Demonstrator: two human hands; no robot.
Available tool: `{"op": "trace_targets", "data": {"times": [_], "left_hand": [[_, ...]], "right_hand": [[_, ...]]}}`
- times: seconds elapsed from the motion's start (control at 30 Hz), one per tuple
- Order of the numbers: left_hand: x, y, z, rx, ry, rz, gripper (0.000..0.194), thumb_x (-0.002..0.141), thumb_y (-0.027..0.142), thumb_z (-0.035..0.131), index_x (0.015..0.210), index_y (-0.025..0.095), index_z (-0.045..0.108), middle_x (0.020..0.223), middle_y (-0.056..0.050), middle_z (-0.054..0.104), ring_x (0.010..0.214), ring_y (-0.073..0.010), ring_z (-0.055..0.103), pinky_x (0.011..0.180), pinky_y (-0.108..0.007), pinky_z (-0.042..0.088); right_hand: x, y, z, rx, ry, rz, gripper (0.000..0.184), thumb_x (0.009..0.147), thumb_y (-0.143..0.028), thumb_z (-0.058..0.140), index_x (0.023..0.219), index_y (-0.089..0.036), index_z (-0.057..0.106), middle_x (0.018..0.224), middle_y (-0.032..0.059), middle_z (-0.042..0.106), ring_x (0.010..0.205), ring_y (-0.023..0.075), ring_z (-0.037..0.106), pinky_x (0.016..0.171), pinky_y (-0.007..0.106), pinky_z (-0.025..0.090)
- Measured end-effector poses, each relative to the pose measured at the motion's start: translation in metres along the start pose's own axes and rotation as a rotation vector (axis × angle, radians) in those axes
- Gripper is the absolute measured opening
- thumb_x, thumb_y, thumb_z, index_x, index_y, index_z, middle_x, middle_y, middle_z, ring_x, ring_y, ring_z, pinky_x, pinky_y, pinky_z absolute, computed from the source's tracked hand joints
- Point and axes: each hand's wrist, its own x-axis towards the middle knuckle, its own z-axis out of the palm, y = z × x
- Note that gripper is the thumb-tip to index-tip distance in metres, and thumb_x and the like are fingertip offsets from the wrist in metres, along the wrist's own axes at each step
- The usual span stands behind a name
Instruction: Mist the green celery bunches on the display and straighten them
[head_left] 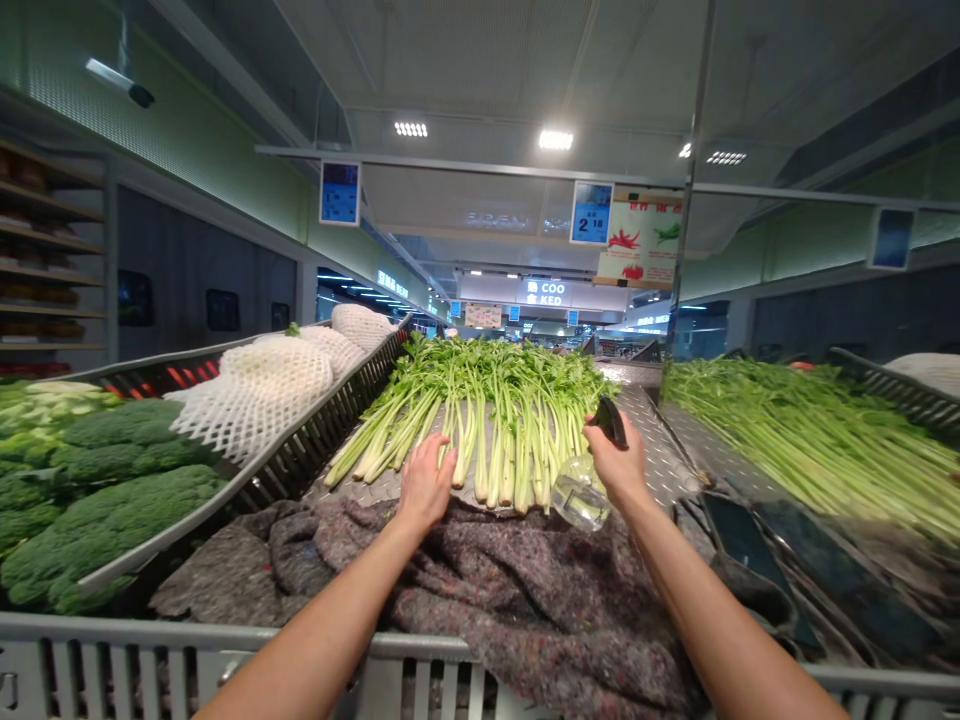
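Note:
Rows of green celery (491,410) lie on a metal display surface, leaves toward the back and pale stalk ends toward me. My right hand (621,462) is wrapped round the black head of a clear spray bottle (580,497), which is tilted beside the right-hand stalks. The bottle's trigger is mostly hidden by my fingers. Over the front stalk ends at left, my left hand (427,483) reaches with fingers extended and nothing held; whether it touches the celery I cannot tell. Below both hands is a crumpled grey-brown felt cloth (517,590).
Broccoli (124,510) fills the left bin, with produce in white foam netting (255,390) behind it. A black slatted divider (300,425) separates them from the celery. A mirror (810,300) stands at right. A dark phone-like device (742,540) lies on the cloth's right side.

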Motion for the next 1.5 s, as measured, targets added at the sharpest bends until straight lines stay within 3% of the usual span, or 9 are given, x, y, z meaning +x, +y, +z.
{"op": "trace_targets", "data": {"times": [0.17, 0.33, 0.53, 0.7, 0.87, 1.03, 1.27, 1.5], "left_hand": [[-0.002, 0.008, 0.000, -0.006, -0.015, 0.037, 0.034, 0.081, 0.035, 0.031, 0.101, 0.016, 0.050, 0.115, -0.011, 0.050, 0.111, -0.0218, 0.042, 0.094, -0.041, 0.033], [-0.005, 0.019, 0.002, 0.003, -0.020, 0.123, 0.034, 0.082, 0.035, 0.030, 0.106, 0.017, 0.046, 0.122, -0.010, 0.045, 0.115, -0.0212, 0.038, 0.096, -0.042, 0.031], [0.000, 0.045, 0.009, 0.027, -0.089, 0.240, 0.035, 0.081, 0.034, 0.035, 0.110, 0.016, 0.044, 0.130, -0.011, 0.037, 0.120, -0.0220, 0.033, 0.098, -0.043, 0.027], [0.001, 0.063, 0.017, -0.017, -0.088, 0.241, 0.035, 0.082, 0.034, 0.033, 0.109, 0.015, 0.045, 0.130, -0.012, 0.037, 0.120, -0.0215, 0.033, 0.099, -0.041, 0.027], [-0.010, 0.058, 0.024, -0.028, -0.120, 0.201, 0.035, 0.082, 0.034, 0.033, 0.108, 0.015, 0.046, 0.129, -0.012, 0.038, 0.120, -0.0228, 0.033, 0.099, -0.043, 0.027], [-0.013, 0.050, 0.019, -0.039, -0.109, 0.167, 0.034, 0.082, 0.033, 0.033, 0.107, 0.016, 0.046, 0.128, -0.012, 0.039, 0.118, -0.0225, 0.035, 0.098, -0.043, 0.028], [-0.014, 0.056, 0.016, -0.044, -0.134, 0.168, 0.034, 0.082, 0.033, 0.033, 0.108, 0.015, 0.046, 0.129, -0.012, 0.038, 0.119, -0.0221, 0.033, 0.099, -0.043, 0.027], [-0.017, 0.057, 0.017, -0.037, -0.146, 0.170, 0.035, 0.082, 0.035, 0.033, 0.109, 0.015, 0.046, 0.128, -0.011, 0.039, 0.119, -0.0222, 0.034, 0.098, -0.043, 0.028]], "right_hand": [[0.005, 0.019, -0.016, -0.087, 0.066, -0.021, 0.029, 0.059, -0.031, 0.050, 0.084, -0.018, 0.059, 0.070, -0.0001, 0.058, 0.060, 0.0143, 0.049, 0.057, 0.025, 0.035], [0.000, 0.040, -0.019, -0.135, 0.074, 0.017, 0.031, 0.057, -0.032, 0.050, 0.082, -0.017, 0.059, 0.069, 0.0006, 0.057, 0.063, 0.0155, 0.049, 0.059, 0.026, 0.035], [-0.005, 0.037, -0.017, -0.130, 0.013, -0.013, 0.030, 0.060, -0.034, 0.049, 0.084, -0.018, 0.058, 0.067, -0.0007, 0.055, 0.060, 0.0144, 0.048, 0.056, 0.024, 0.034], [-0.007, 0.027, -0.019, -0.132, 0.033, -0.049, 0.025, 0.061, -0.031, 0.048, 0.080, -0.018, 0.057, 0.068, -0.0010, 0.055, 0.062, 0.0142, 0.049, 0.057, 0.024, 0.034], [-0.008, 0.026, -0.018, -0.121, 0.011, -0.054, 0.026, 0.062, -0.033, 0.048, 0.080, -0.018, 0.058, 0.067, -0.0009, 0.056, 0.060, 0.0137, 0.049, 0.056, 0.024, 0.035], [-0.008, 0.034, -0.017, -0.103, 0.083, 0.012, 0.029, 0.060, -0.033, 0.050, 0.084, -0.019, 0.058, 0.072, -0.0006, 0.057, 0.063, 0.0140, 0.049, 0.059, 0.024, 0.035], [-0.005, 0.032, -0.020, -0.074, 0.150, 0.049, 0.032, 0.059, -0.031, 0.051, 0.087, -0.019, 0.059, 0.073, -0.0006, 0.058, 0.066, 0.0152, 0.050, 0.061, 0.025, 0.036], [-0.007, 0.031, -0.020, -0.111, 0.085, -0.055, 0.023, 0.061, -0.030, 0.050, 0.080, -0.019, 0.058, 0.068, -0.0016, 0.056, 0.061, 0.0134, 0.048, 0.058, 0.023, 0.035]]}}
